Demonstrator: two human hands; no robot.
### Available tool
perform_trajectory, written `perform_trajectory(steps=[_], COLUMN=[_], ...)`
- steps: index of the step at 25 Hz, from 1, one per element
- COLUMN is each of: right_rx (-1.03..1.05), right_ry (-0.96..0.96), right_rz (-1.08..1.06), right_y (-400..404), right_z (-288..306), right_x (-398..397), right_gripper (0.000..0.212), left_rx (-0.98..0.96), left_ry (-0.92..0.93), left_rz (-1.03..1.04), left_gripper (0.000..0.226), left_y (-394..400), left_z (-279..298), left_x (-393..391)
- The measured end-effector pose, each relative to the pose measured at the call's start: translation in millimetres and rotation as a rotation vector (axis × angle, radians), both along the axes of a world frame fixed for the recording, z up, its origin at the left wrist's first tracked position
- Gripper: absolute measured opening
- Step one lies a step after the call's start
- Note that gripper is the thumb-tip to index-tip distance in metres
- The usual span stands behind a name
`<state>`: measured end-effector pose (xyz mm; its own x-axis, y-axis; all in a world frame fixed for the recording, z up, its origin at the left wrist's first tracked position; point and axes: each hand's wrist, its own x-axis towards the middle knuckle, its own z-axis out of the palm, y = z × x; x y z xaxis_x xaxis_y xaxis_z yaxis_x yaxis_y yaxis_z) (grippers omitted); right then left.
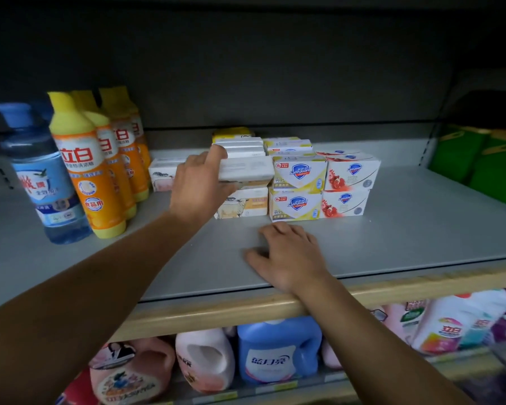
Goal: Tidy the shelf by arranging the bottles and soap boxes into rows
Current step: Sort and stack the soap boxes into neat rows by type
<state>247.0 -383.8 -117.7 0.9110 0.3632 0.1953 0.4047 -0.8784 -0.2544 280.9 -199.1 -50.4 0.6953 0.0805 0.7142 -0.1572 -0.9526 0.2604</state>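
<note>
Up top, left hand (200, 182) fingers pinch a white cardboard soap box (246, 169); right hand (287, 255) fingers spread flat.

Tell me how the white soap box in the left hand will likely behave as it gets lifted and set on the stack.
The white soap box looks like stiff flat-sided cardboard, so it should probably stay rigid and not roll. The left hand grips it by one end alone, which suggests it is light. Its flat faces should let it sit steadily on the soap box beneath.

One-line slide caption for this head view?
Left hand holds a white soap box above the stacked boxes; right hand rests flat on the shelf beside orange bottles.
</note>
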Motion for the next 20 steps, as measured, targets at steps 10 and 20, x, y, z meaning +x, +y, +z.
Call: perform_trajectory(steps=[10, 20], right_rx=[0.776, 1.024], right_ry=[0.044, 0.342], right_rz=[0.387, 0.046], right_y=[19, 46], right_z=[25, 19], right_x=[2, 28], right_gripper=[0.098, 0.048], left_rx=[-1.220, -1.394], left_ry=[0.408, 0.490], left_rz=[-0.624, -0.542], left_gripper=[0.036, 0.046], left_y=[30, 45], left_z=[-24, -39], left_x=[-70, -57])
